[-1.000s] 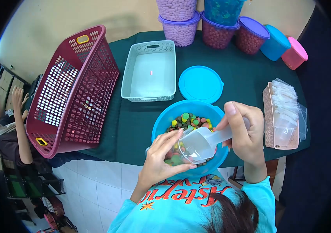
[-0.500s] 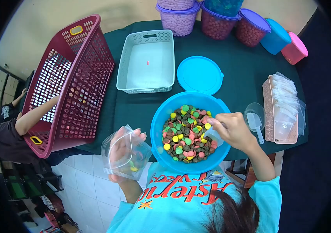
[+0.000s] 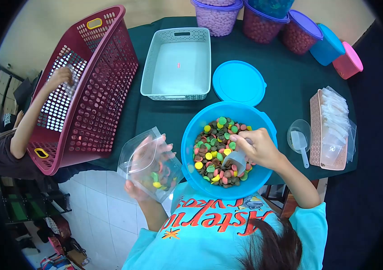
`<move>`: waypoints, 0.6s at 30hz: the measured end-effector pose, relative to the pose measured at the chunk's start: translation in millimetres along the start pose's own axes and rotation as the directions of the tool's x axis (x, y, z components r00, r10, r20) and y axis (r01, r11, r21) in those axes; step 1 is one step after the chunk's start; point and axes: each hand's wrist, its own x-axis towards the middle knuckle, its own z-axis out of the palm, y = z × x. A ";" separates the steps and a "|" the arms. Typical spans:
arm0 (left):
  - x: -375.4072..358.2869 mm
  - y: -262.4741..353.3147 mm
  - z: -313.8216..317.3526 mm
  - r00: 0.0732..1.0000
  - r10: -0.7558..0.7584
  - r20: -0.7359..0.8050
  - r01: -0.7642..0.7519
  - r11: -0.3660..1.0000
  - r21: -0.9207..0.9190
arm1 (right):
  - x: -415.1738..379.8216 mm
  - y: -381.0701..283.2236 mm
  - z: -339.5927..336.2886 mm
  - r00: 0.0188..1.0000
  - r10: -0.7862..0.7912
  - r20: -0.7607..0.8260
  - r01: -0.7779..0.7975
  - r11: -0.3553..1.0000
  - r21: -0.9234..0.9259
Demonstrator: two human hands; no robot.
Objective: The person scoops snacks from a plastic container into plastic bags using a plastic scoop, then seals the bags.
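My left hand holds a clear plastic pouch from behind, with its fingers showing beyond the pouch's edge. Several coloured button-shaped sweets lie low inside the pouch. To its right stands a round blue tub holding a mix of brown, pink, green and yellow button sweets. My right hand is closed around the handle of a translucent scoop, whose bowl is down among the sweets.
Behind the tub lie a blue lid and a pale rectangular basket. A pink basket of clear bags and a white scoop are at right. At left, another person's hand reaches into a maroon laundry basket.
The scoop has shifted left and deeper among the sweets. More sweets show in the pouch, which is turned and tilted. The other person's hand has risen into view inside the maroon basket.
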 end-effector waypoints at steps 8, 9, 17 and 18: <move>0.1 1.1 -1.6 0.997 -0.073 -0.034 0.070 0.993 -0.091 | 3.6 0.9 -3.2 0.984 0.160 0.075 -0.171 0.968 0.183; 0.3 1.1 -1.8 0.997 -0.074 -0.037 0.070 0.994 -0.089 | 3.9 0.8 -3.6 0.983 0.171 0.068 -0.183 0.951 0.250; -0.4 0.2 -1.8 0.994 -0.100 -0.045 0.095 0.990 -0.104 | 12.3 -4.8 0.0 0.972 0.221 0.074 -0.233 0.907 0.350; -0.7 0.3 -2.1 0.994 -0.099 -0.039 0.095 0.990 -0.101 | 13.4 -4.7 0.5 0.969 0.240 0.062 -0.246 0.900 0.361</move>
